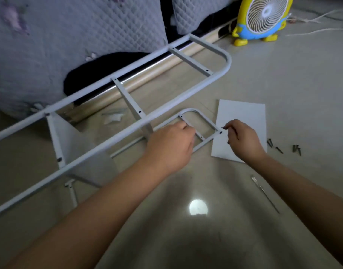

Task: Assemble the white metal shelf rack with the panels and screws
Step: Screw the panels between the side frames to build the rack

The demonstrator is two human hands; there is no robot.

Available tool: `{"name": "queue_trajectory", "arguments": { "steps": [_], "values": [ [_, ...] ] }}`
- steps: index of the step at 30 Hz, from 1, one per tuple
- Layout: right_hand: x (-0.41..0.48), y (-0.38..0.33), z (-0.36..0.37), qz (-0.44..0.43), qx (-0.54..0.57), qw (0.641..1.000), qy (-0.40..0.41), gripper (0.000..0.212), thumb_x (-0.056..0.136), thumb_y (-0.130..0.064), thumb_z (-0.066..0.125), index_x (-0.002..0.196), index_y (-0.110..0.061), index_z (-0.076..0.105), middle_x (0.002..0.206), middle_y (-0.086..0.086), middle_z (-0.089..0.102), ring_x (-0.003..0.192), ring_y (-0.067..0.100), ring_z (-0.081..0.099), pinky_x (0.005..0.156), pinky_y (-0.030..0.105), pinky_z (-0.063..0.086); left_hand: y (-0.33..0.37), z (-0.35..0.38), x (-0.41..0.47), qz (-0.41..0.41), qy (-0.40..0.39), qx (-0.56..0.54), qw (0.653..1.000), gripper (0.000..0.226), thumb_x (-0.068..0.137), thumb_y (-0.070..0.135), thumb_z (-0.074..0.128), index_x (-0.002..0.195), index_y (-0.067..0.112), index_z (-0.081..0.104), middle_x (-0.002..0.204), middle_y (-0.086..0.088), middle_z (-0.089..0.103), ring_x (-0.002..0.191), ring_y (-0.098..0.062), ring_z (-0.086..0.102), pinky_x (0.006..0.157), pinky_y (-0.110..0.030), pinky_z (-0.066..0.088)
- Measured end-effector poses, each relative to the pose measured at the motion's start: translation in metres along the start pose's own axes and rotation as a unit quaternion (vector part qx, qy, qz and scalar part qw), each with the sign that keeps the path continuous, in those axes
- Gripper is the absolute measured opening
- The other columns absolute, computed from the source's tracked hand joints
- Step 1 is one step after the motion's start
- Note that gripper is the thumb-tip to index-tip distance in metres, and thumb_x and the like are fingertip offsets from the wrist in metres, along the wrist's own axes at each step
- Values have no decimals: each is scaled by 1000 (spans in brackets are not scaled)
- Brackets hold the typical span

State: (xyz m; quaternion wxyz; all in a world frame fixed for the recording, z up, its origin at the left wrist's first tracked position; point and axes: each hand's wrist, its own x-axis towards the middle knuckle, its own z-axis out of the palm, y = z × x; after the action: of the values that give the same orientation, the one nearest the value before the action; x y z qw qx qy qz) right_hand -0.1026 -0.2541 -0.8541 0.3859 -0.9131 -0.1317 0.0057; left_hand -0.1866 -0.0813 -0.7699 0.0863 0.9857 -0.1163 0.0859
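The left hand (170,146) grips the crossbar of the lower frame (202,115), which lies on the floor (283,78) just past the picture's middle. The right hand (242,138) pinches a dark screw (223,127) by its fingertips, the tip just above a hole (220,133) at the frame's 4 o'clock corner. The pinch is light and the screw small, so it could slip and skitter off across the glossy floor. If it goes in tilted it may bind or cross-thread, and the view is too blurred to tell whether it is lined up. The upper frame (128,90) runs from 8 o'clock to 1 o'clock, and the only support that shows is one upright panel (79,150) at 9 o'clock. A push on the lower frame could sway it or rack that joint. The lower frame may also slide if the left hand eases off. The loose panel (244,117) lies flat at 3 o'clock of the hole, partly under the corner, and could shift with it. The screwdriver (264,193) lies at 4 o'clock, apart from both hands. Reaching for it probably means letting go of a barely started screw, which could drop out. The loose screws (273,145) at 3 o'clock sit near the right wrist and could be brushed away.
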Motion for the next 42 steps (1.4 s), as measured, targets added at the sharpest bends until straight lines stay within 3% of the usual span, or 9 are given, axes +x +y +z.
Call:
{"name": "queue_trajectory", "arguments": {
  "steps": [2, 4, 10, 14, 18, 24, 29, 32, 42],
  "values": [
    [-3, -36, 2, -25, 75, 997, 26, 24, 93, -1, 39, 102, -3, 61, 82, -2, 53, 70, 11, 52, 67, 21, 42, -17, -21, -9, -10, 65, -26, 998, 35, 81, 22, 37, 76, 5, 67, 70, -8, 61, 54, -26, 57, 46, -28, 46],
    [-5, -67, 4, -29, 156, 986, 43, 20, 92, -3, 44, 96, -13, 60, 71, -7, 54, 56, 1, 52, 60, 10, 43, -38, -32, -17, -51, 103, -37, 993, 35, 79, 24, 38, 75, 6, 68, 66, -7, 61, 50, -25, 56, 45, -27, 46],
    [-7, -133, 6, -31, 329, 941, 66, 25, 89, -2, 51, 79, -24, 57, 66, -1, 59, 56, 4, 54, 60, 18, 49, -96, -52, -29, -225, 67, -105, 966, 30, 89, 7, 50, 113, 16, 66, 108, -5, 64, 94, -22, 60, 84, -31, 47],
    [-4, -152, 6, -50, 296, 952, 52, 26, 87, -3, 56, 79, -28, 62, 72, -8, 64, 69, 6, 61, 73, 21, 53, -120, -65, -6, -111, -35, -32, 993, 44, 85, 9, 59, 126, 24, 57, 129, 2, 53, 117, -19, 48, 98, -32, 38],
    [-5, -164, 9, -122, 171, 977, 30, 22, 83, 2, 59, 83, -18, 67, 77, -17, 62, 77, -14, 57, 74, -1, 40, -123, -66, 22, 39, -136, 60, 988, 40, 85, 15, 58, 124, 25, 59, 127, 4, 56, 120, -19, 46, 96, -35, 40],
    [-10, -165, 18, -140, 105, 983, 51, 17, 85, 1, 57, 96, -5, 68, 73, -23, 55, 70, -23, 51, 65, -5, 34, -124, -69, 39, 50, -166, 120, 977, 32, 88, 29, 57, 120, 30, 61, 118, 7, 62, 111, -16, 52, 79, -26, 41],
    [-8, -169, 23, -203, 26, 976, 76, 11, 82, -2, 61, 92, -1, 64, 73, -1, 62, 59, -2, 53, 59, -1, 36, -122, -72, 44, 57, -181, 102, 976, 31, 87, 29, 59, 118, 25, 62, 115, 7, 63, 108, -15, 54, 80, -25, 40],
    [-3, -170, 27, -253, -9, 962, 99, 12, 74, -5, 60, 82, 0, 68, 70, 7, 69, 61, 21, 63, 57, 12, 39, -124, -70, 44, 58, -181, 86, 978, 31, 87, 29, 60, 118, 24, 62, 115, 6, 63, 108, -15, 54, 84, -27, 42],
    [8, -171, 31, -270, -21, 956, 115, 12, 74, 0, 61, 83, -1, 69, 71, 8, 69, 61, 19, 63, 60, 14, 43, -132, -70, 50, 54, -192, 46, 979, 36, 84, 30, 64, 119, 19, 63, 114, 4, 65, 105, -14, 56, 75, -19, 34]
  ]
}}
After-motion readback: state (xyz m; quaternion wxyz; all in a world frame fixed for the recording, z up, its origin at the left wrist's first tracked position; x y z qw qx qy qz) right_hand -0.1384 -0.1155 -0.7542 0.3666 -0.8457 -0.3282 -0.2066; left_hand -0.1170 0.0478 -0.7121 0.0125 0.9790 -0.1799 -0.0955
